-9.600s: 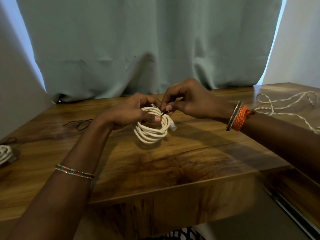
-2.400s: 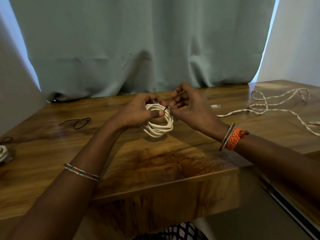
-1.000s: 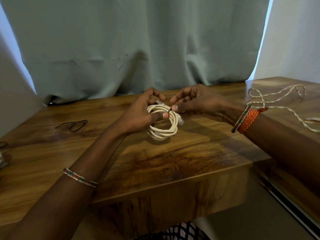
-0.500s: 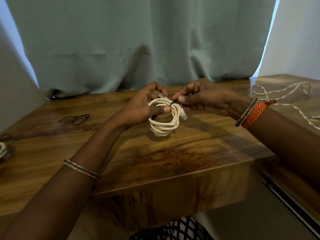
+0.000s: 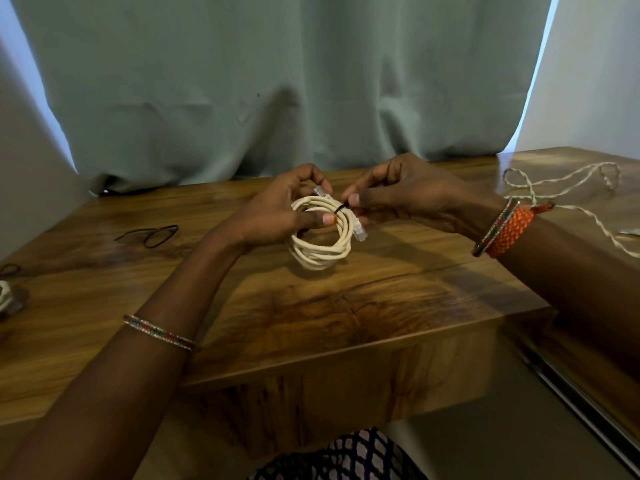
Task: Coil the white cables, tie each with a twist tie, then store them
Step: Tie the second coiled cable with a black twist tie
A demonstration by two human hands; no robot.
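Observation:
A coiled white cable (image 5: 322, 252) with clear plugs is held upright just above the wooden table (image 5: 311, 306). My left hand (image 5: 277, 213) grips the coil's upper left side, thumb across the strands. A black twist tie (image 5: 341, 207) wraps the top of the coil. My right hand (image 5: 401, 192) pinches the tie's end between thumb and forefinger. An uncoiled white cable (image 5: 568, 188) lies loose on the table at the far right. Another coiled white cable (image 5: 4, 296) shows partly at the left edge.
A spare black twist tie (image 5: 156, 233) lies on the table to the left, and another black tie (image 5: 8, 270) sits near the left edge. A grey-green curtain (image 5: 277, 81) hangs behind the table. The table's front edge runs below my forearms.
My hands stay on the coil and the tie. The right hand has turned at the tie, fingers shifting from spread to a tighter pinch. The view has tilted slightly.

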